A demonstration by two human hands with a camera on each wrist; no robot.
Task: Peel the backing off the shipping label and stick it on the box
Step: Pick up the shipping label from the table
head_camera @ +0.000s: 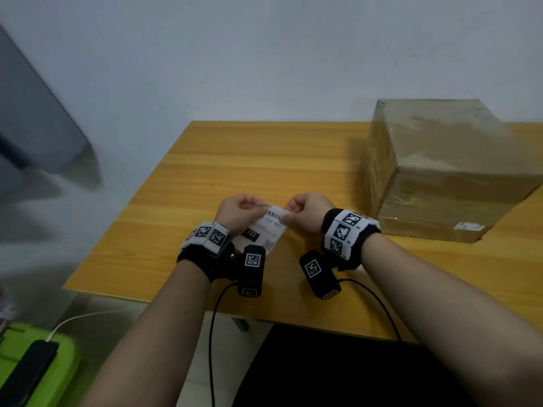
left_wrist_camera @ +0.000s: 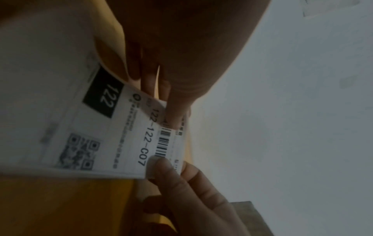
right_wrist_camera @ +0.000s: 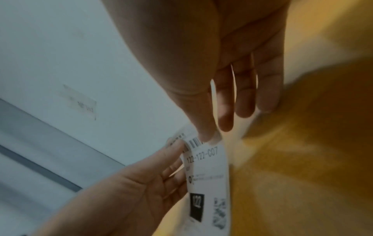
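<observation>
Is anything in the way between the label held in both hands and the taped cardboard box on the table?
Nothing visible. The left hand and right hand pinch the label at its top edge above the table; toward the cardboard box at the right, only the right hand's own wrist lies on that side.

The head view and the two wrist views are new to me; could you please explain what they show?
There is no machine here: a person works with two bare hands. The wide picture comes from a camera worn on the head, looking down; the other two come from cameras strapped to the wrists, looking along the fingers. On the yellow wooden table stands a brown cardboard box wrapped in clear tape. The left hand and the right hand each pinch the top edge of a white paper shipping label, printed with a barcode, 122-122-C07 and a QR code.
</observation>
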